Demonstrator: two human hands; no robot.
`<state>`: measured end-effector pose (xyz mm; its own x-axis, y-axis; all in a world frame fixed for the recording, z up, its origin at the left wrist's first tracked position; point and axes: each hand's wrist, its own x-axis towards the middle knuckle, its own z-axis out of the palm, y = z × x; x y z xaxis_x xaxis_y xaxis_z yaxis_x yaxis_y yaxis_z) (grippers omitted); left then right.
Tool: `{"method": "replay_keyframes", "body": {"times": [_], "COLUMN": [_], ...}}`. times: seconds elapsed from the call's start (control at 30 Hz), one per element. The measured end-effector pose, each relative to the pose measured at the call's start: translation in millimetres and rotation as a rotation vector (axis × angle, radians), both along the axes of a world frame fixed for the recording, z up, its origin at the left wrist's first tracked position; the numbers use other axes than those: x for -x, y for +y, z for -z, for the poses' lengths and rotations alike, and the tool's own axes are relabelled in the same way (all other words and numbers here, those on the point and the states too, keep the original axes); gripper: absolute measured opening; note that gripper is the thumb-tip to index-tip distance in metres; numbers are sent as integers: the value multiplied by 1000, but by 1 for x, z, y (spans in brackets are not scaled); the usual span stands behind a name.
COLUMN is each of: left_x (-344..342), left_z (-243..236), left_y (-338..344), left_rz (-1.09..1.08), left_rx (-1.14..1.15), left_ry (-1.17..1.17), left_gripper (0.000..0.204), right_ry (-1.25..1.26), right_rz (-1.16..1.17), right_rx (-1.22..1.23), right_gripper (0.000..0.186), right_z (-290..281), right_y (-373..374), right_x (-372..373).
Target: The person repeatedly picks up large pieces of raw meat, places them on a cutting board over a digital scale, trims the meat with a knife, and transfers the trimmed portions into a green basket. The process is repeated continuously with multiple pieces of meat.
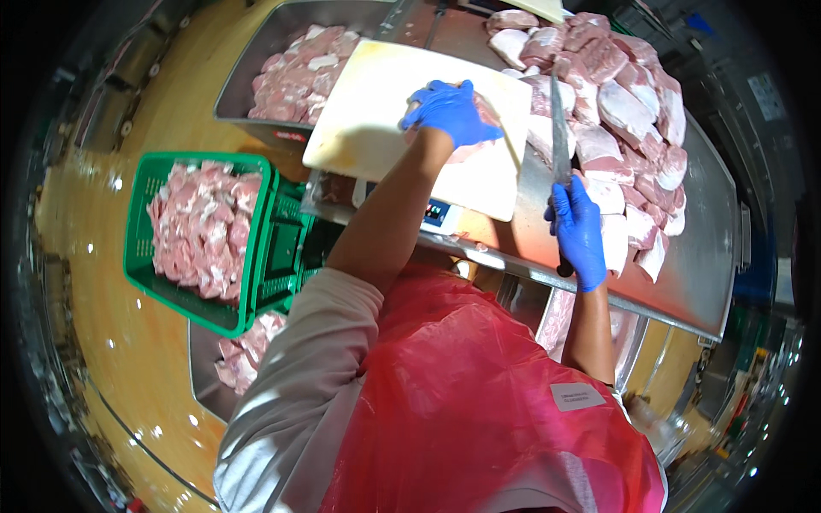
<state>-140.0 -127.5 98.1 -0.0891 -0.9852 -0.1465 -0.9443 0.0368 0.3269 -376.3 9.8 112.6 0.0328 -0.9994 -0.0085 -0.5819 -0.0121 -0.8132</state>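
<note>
Gloved left hand covers seemingly flattish meat.

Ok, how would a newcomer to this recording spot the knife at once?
Find the metal table, then the heap of raw meat on its right. Along the heap's left side, the gloved right hand grips the knife. Its long, narrow grey blade stands out from the chunky pink meat beside it.

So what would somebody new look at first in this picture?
Probably the shiny red apron at the bottom middle, because it's so big and bright. Then maybe the long knife in the blue-gloved right hand, beside the meat pile on the right. The green crate full of meat pieces on the left stands out too.
</note>
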Motion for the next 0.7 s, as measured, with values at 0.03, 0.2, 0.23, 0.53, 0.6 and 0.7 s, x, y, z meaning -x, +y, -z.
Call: {"method": "replay_keyframes", "body": {"times": [0.03, 0.2, 0.23, 0.53, 0.6, 0.7], "left_x": [-4, -37, -40, -170, -100, 97], "left_z": [7, 23, 11, -23, -27, -13], "left_y": [-3, 27, 34, -106, -145, -127], "left_rz": [59, 678, 721, 66, 227, 644], "left_rx": [-14, 579, 623, 810, 906, 699], "left_ry": [35, 14, 31, -157, 32, 224], "left_gripper": [89, 59, 41, 65, 60, 53], "right_ry": [4, 8, 32, 80, -16, 115], "right_rz": [6, 39, 53, 479, 581, 619], "right_rx": [-27, -22, -6, -66, -119, -20], "right_gripper": [25, 25, 25, 22, 22, 21], "right_z": [-4, 11, 17, 76, 87, 110], "right_y": [2, 9, 12, 110, 129, 143], "right_x": [-2, 19, 28, 126, 138, 155]}}
